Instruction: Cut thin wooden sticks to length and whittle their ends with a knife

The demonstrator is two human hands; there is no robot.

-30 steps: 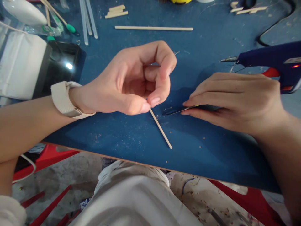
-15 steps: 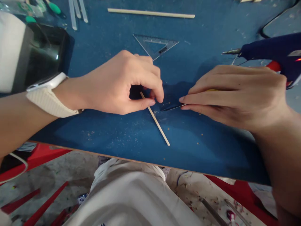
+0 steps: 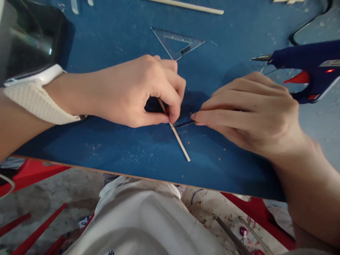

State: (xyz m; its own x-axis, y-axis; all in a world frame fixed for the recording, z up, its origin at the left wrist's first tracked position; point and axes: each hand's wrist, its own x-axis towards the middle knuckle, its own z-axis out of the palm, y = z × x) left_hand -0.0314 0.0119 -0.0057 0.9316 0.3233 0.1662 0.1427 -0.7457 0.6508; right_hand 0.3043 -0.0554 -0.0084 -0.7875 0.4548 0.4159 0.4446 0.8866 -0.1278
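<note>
Thumb and forefinger of my left hand (image 3: 148,94) pinch a thin round wooden stick (image 3: 181,143) against the blue tabletop. The stick slants, its lower end pointing toward the front edge of the table. My right hand (image 3: 252,113) is closed around a craft knife, mostly hidden in the fingers. Its dark narrow blade (image 3: 184,124) reaches left, the tip meeting the stick just below my left fingertips. Beyond my left hand a clear plastic set square (image 3: 172,40) lies flat.
A dark blue hot glue gun (image 3: 297,58) with a red trigger lies at the right, nozzle pointing left. A longer wooden stick (image 3: 191,6) lies at the far side. A black box-like object (image 3: 29,39) stands at the back left. The table's front edge (image 3: 106,172) runs before my lap.
My right hand has moved left, bringing the blade from beside the stick onto it. My left thumb and forefinger have closed on the stick. The view has shifted slightly.
</note>
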